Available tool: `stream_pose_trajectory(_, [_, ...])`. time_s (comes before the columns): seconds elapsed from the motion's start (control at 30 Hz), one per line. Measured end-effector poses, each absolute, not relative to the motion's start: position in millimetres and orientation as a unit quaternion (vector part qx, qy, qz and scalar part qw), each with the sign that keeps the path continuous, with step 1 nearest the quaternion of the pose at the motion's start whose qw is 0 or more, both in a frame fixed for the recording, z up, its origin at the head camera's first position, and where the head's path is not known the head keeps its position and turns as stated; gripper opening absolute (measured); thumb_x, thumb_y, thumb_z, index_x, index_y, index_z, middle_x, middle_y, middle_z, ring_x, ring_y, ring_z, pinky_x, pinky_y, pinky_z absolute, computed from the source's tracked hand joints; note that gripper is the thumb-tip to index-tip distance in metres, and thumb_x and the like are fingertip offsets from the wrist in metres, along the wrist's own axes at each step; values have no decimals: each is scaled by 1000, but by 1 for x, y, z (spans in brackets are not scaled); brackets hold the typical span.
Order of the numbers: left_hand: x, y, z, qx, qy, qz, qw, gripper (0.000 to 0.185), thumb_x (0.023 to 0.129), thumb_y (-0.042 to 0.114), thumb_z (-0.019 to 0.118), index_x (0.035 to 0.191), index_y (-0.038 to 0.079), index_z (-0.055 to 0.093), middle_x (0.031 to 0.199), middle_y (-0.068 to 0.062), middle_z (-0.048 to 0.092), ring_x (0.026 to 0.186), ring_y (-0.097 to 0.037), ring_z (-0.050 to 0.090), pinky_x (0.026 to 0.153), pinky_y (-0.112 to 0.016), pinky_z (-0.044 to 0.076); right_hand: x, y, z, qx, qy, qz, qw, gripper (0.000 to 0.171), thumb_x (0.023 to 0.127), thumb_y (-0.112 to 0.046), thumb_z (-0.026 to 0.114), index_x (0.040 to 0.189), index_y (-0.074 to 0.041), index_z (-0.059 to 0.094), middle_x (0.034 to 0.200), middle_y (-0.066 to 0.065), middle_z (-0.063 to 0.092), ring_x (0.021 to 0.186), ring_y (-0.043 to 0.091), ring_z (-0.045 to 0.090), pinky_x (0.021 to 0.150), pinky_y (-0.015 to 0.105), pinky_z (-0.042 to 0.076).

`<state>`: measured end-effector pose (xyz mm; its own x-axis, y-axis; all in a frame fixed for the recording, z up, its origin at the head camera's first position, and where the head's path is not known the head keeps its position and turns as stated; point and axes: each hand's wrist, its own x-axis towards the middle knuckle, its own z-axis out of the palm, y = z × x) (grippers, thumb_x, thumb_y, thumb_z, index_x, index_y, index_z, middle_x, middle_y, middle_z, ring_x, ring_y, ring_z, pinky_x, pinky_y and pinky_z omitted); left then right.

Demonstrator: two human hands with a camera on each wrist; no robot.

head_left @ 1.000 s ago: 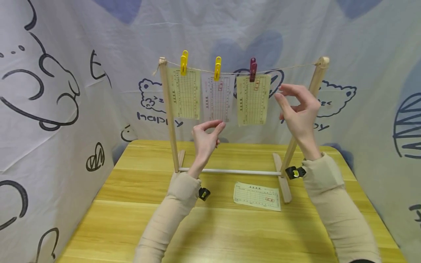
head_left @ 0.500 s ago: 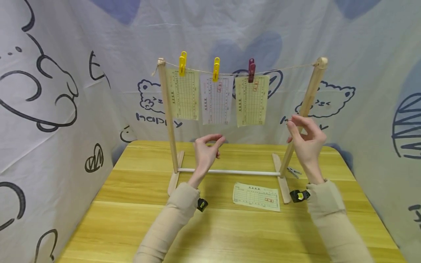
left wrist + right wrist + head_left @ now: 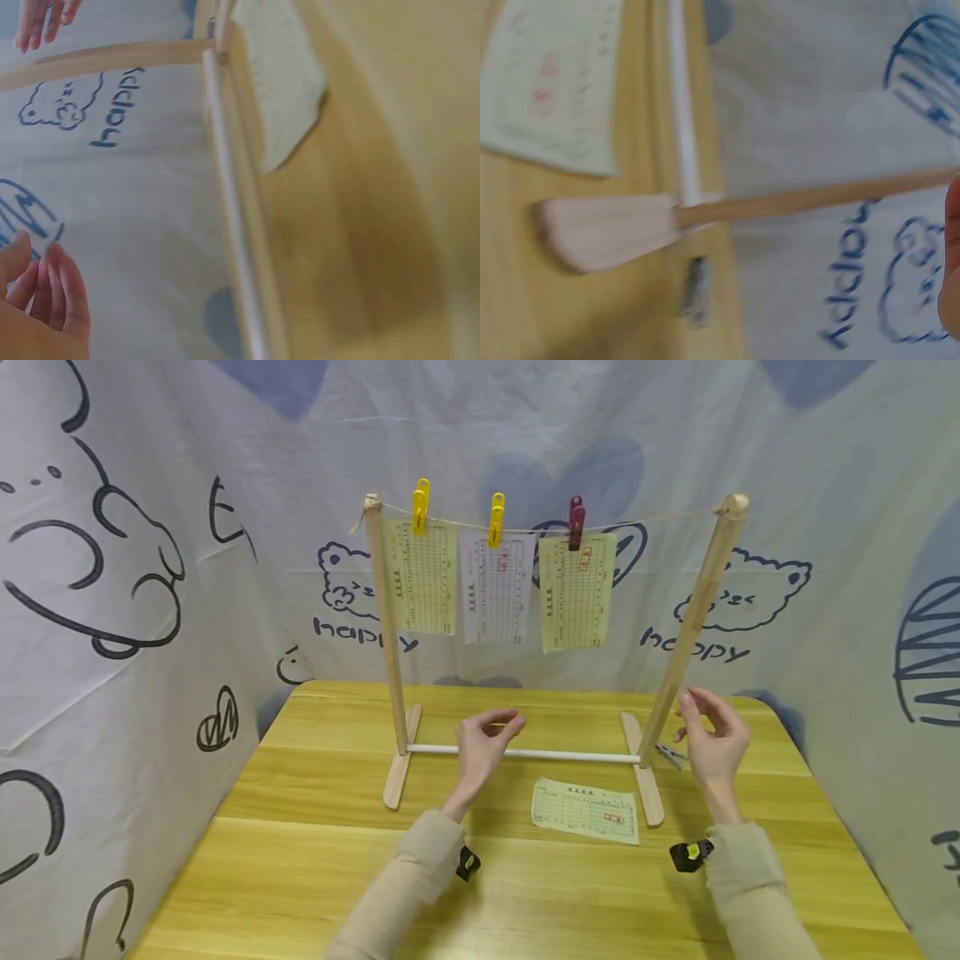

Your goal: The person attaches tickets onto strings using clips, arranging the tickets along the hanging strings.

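Note:
My left hand point(image 3: 482, 750) hovers above the white crossbar point(image 3: 573, 756) of a wooden rack, fingers loosely bent and holding nothing. Near the rack's right post point(image 3: 686, 643), my right hand point(image 3: 717, 747) is in the air, loosely curved with nothing in it. Just left of it, a grey clothespin point(image 3: 669, 757) lies on the table behind the post's foot; the right wrist view shows this clothespin point(image 3: 695, 291) blurred. In front of the crossbar lies a printed form slip point(image 3: 585, 811) with a red stamp.
On the rack's string hang a yellowish slip point(image 3: 426, 581) and a white slip point(image 3: 495, 593) under yellow clothespins, and another yellowish slip point(image 3: 576, 597) under a dark red clothespin point(image 3: 576, 523). Patterned cloth point(image 3: 465, 418) encloses the wooden table point(image 3: 300, 843).
Both hands have come down from beside the hanging slips, the right one farther. The grey clothespin, earlier hidden by the right arm, now shows. The slips hang as before.

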<state>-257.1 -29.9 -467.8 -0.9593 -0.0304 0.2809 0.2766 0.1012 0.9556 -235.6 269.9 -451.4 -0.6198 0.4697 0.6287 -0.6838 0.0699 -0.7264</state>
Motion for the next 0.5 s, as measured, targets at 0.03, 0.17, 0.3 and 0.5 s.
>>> stream_pose_trajectory(0.03, [-256,-28,-472,-85,-736,-663,112,24,88,15,78,107,0,76,102,-20,77,87,-32,77,73,-25,63,-235,273,-458,85,-590,679,428,27,89,10,67,107,29,59,80,-6,73,65,3,66,40,14,46])
stream_pose_trajectory(0.17, [-248,-21,-490,-90,-739,-662,90,25,90,11,76,110,-4,74,107,-23,75,99,-38,74,86,-36,62,-229,281,-481,56,-593,679,430,23,89,13,65,106,28,60,78,-7,74,63,3,66,40,13,47])
stream_pose_trajectory(0.3, [-233,-11,-496,-115,-736,-666,53,28,91,5,73,113,-11,69,112,-29,72,107,-44,70,96,-46,58,-224,288,-503,15,-605,682,410,14,89,14,63,102,15,69,75,-5,73,59,1,65,42,13,49])
stream_pose_trajectory(0.5, [-219,3,-509,-150,-717,-681,7,31,92,3,71,118,-13,66,122,-32,67,119,-47,63,110,-56,47,-217,293,-520,-73,-654,671,341,17,92,7,64,107,4,71,82,-11,72,73,-2,65,58,9,55])
